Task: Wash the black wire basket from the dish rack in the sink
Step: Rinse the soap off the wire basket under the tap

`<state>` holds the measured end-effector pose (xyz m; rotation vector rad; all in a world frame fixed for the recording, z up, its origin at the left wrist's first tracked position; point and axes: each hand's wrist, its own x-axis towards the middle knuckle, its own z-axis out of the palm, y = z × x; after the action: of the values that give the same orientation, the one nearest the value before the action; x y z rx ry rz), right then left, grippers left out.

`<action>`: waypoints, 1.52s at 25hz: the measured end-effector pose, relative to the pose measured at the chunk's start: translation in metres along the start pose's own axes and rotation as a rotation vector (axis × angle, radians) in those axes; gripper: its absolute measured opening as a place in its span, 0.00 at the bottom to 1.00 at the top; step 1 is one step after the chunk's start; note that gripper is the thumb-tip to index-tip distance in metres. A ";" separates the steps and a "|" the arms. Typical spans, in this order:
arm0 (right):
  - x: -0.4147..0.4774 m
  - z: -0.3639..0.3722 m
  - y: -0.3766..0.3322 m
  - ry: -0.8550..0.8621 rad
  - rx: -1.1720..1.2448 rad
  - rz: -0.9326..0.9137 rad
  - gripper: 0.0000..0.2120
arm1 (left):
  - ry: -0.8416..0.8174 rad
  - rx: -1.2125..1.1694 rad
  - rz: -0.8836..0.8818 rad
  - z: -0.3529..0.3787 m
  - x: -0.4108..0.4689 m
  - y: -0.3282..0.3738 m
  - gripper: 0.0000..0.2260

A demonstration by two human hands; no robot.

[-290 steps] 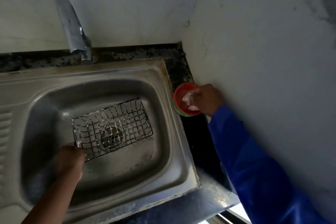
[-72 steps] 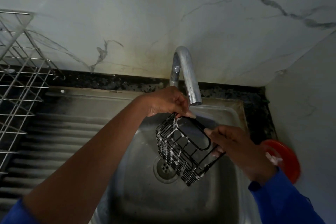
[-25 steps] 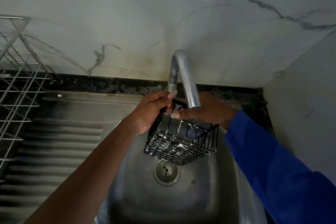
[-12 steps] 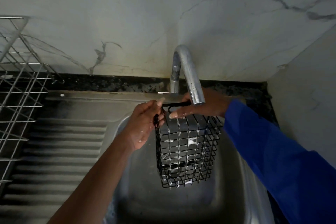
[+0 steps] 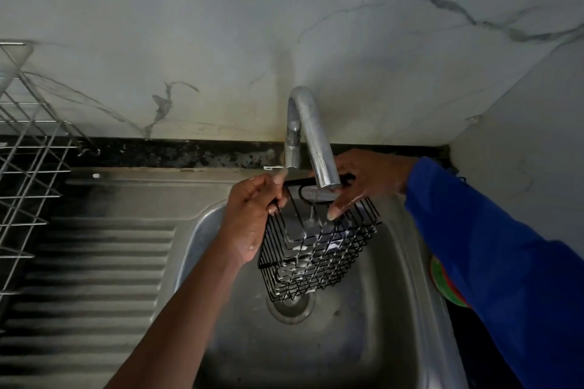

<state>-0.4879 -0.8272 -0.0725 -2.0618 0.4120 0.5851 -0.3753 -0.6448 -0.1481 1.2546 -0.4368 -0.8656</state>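
While a thin stream falls from the tap (image 5: 311, 136) onto its top edge, the black wire basket (image 5: 316, 249) hangs in the air over the sink (image 5: 363, 341), just under the spout and tilted, with its lowest corner above the drain (image 5: 290, 306). Both hands carry it. The left hand (image 5: 252, 211) curls its fingers round the upper left rim, and the right hand (image 5: 363, 180) grips the upper right rim behind the spout, with one finger reaching down the wires. White flecks cling to the lower wires (suds, most likely), so the step in hand looks like rinsing, not scrubbing.

The water meets only the top of the basket, so the next move probably calls for turning it between the two hands until every side and the bottom pass under the stream. Wet wire is slippery, so one hand should stay clamped on the rim while the other shifts. The spout sits very near the rim and leaves little room for the turn.

The dish rack (image 5: 25, 148) stands at the far left beside the ribbed drainboard (image 5: 94, 262), well apart from the basket.
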 end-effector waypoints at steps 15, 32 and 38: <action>0.032 0.000 0.003 0.155 0.100 -0.071 0.04 | -0.355 0.528 -0.340 -0.010 -0.012 0.045 0.14; -0.005 0.018 -0.028 0.239 0.340 -0.147 0.05 | 0.082 -0.328 -0.374 0.036 -0.055 0.016 0.15; -0.013 0.011 -0.036 0.025 0.297 -0.007 0.07 | 0.257 -0.357 -0.290 0.045 -0.052 0.010 0.14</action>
<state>-0.4833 -0.7980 -0.0456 -1.7870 0.4763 0.4635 -0.4369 -0.6331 -0.1172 1.0890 0.1076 -0.9606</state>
